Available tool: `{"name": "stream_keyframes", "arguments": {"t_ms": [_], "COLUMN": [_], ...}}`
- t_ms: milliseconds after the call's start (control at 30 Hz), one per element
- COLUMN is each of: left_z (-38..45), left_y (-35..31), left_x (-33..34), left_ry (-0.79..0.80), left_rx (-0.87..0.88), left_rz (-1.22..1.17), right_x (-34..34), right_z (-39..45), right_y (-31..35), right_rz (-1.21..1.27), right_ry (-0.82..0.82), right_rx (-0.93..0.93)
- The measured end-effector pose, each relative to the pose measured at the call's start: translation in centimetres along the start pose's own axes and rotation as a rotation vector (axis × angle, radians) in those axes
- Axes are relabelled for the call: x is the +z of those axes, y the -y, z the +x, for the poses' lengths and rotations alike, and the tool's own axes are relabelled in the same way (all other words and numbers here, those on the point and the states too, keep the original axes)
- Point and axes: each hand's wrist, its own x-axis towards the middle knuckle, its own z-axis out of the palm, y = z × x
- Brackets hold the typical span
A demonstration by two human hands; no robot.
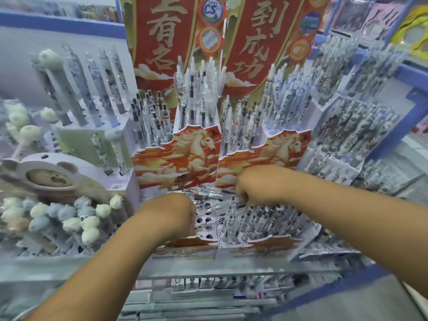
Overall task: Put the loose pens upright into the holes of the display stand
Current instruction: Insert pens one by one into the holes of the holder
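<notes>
Several loose clear pens [209,196] lie flat across the lowest tier of the red-and-gold horse display stand [199,154]. Empty holes [205,220] show in that tier's white top. To the right of them, several pens [261,218] stand upright in holes. My left hand [172,215] is curled at the left edge of the loose pens, fingers hidden from me. My right hand [253,185] is curled over the right ends of the loose pens; I cannot see whether either hand grips a pen.
Upper tiers of the stand hold several upright pens [199,93]. Bear-topped pens [76,216] and a bear-shaped holder [49,174] crowd the left. More pen racks [352,126] fill the right. A shelf edge [208,266] runs in front.
</notes>
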Motion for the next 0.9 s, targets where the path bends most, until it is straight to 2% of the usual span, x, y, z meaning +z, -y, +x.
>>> {"name": "stream_keyframes", "arguments": {"t_ms": [67, 267, 367, 567, 733, 900], "left_z": [-0.1, -0.7, -0.5, -1.1, -2.5, -3.8], "left_y": [0.5, 2.7, 3.0, 3.8, 4.3, 3.8], "left_x": [-0.1, 0.5, 0.9, 0.4, -0.9, -2.1], "left_ry": [-0.040, -0.160, -0.183, -0.220, -0.378, -0.364], "left_rx": [0.033, 0.133, 0.158, 0.143, 0.112, 0.078], "left_rz": [-0.013, -0.274, -0.294, -0.358, -0.506, -0.470], "right_x": [0.1, 0.9, 0.8, 0.4, -1.6, -3.6], "right_z": [0.2, 0.0, 0.1, 0.2, -1.0, -3.4], "right_y": [-0.2, -1.0, -0.7, -0.2, 0.5, 1.3], "right_rz": [0.015, 0.066, 0.065, 0.093, 0.221, 0.210], "right_ry": [0.007, 0.033, 0.081, 0.070, -0.009, -0.163], "right_rx": [-0.007, 0.002, 0.038, 0.056, 0.063, 0.081]}}
